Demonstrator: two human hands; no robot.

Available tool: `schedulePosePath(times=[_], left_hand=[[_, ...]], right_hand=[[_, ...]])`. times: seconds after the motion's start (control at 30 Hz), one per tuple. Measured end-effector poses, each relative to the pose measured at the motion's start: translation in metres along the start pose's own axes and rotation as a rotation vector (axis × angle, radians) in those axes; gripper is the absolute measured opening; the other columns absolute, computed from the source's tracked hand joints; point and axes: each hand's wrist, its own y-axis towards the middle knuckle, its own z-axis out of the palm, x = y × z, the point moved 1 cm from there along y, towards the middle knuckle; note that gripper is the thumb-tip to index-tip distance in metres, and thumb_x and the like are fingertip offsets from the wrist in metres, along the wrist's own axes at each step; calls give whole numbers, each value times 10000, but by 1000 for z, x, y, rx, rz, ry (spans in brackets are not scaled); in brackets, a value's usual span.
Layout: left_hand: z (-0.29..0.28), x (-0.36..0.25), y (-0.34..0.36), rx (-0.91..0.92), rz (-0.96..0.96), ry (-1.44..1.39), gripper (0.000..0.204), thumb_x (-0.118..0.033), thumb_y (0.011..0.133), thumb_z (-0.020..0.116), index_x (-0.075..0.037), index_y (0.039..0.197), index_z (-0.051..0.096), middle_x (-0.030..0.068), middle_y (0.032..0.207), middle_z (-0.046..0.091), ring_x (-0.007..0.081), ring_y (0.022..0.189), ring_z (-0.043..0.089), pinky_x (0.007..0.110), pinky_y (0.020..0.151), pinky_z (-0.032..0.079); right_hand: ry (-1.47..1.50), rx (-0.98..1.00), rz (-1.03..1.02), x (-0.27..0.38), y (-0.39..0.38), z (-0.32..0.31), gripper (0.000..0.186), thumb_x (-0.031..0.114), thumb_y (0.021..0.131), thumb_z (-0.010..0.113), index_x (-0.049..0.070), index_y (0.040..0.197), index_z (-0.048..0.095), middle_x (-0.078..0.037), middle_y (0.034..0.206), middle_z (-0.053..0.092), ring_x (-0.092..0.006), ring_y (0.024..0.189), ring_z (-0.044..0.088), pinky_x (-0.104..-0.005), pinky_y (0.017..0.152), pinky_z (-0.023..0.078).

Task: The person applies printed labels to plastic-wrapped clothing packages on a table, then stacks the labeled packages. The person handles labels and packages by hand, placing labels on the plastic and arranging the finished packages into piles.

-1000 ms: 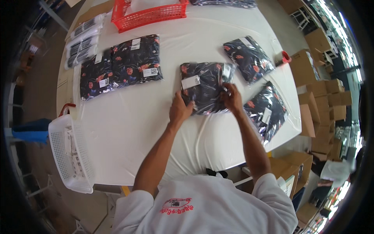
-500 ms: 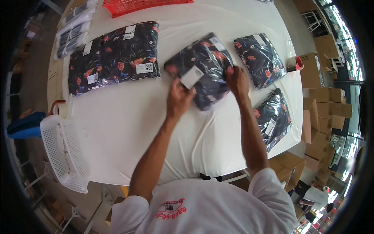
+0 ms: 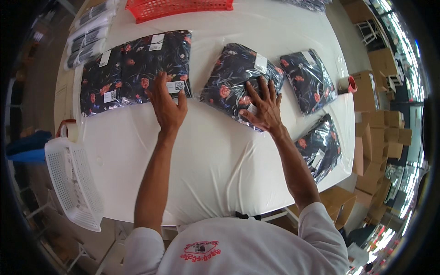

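Folded dark floral garments in clear plastic bags lie on a white-covered table (image 3: 206, 169). My right hand (image 3: 266, 107) rests flat, fingers spread, on the middle bagged garment (image 3: 224, 89), partly covering one of its white labels. Over the lower edge of the left-centre bagged garment (image 3: 137, 68) is my left hand (image 3: 167, 103), open with its fingers stretched toward a label; whether it touches the bag I cannot tell. Another bagged garment (image 3: 101, 87) adjoins that one on the left. To the right of my right hand lie two more, an upper bag (image 3: 307, 80) and a lower bag (image 3: 323, 146).
A red plastic basket (image 3: 178, 11) stands at the far edge. Rolled packs (image 3: 87, 50) lie far left; a white basket (image 3: 75, 183) hangs by the left edge near a tape roll (image 3: 71, 130). Another tape roll (image 3: 347, 85) sits at right, with cardboard boxes (image 3: 373, 151) beyond.
The middle bagged garment has been turned and laid flat. My left hand has let go of it and moved left; my right hand has gone from its side edge onto its top.
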Motion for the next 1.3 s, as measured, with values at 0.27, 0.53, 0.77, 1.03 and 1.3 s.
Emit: schedulePosePath(times=[0.27,0.53,0.77,1.03,1.3], left_hand=[[2,61,71,168,225,556,659,-468,1010,473,-131,1552,306,147,1604,302,366,1490,257,736,1127,116],[14,63,84,339,360,490,648,-512,1026,394,-147,1555,309,136,1617,281,350,1498,239,728,1139,109],[21,50,88,354,412,493,695,-555,1024,355,-125,1566,286,141,1616,283,349,1502,229,723,1145,88],[63,0,79,391,460,388,745,-606,986,398,-124,1551,332,160,1625,246,348,1510,205,761,1115,59],[74,-1,67,423,421,522,732,-601,982,414,-147,1551,340,128,1640,216,317,1521,178,775,1102,59]], right_hand=[[35,-41,-236,-13,92,12,980,846,716,593,337,1529,392,-158,1637,209,-490,1488,138,-753,1105,156],[70,63,-462,-6,126,18,989,864,697,597,360,1522,391,-130,1640,203,-468,1496,129,-719,1152,136],[12,95,-481,-4,135,11,1040,909,705,513,327,1549,339,-125,1639,208,-459,1498,133,-743,1143,102],[-122,1,-248,41,182,14,854,863,856,263,382,1561,282,-89,1654,187,-445,1512,81,-785,1111,22],[-186,4,-292,37,178,29,799,828,884,262,389,1551,306,-21,1666,150,-435,1517,48,-805,1101,26]])
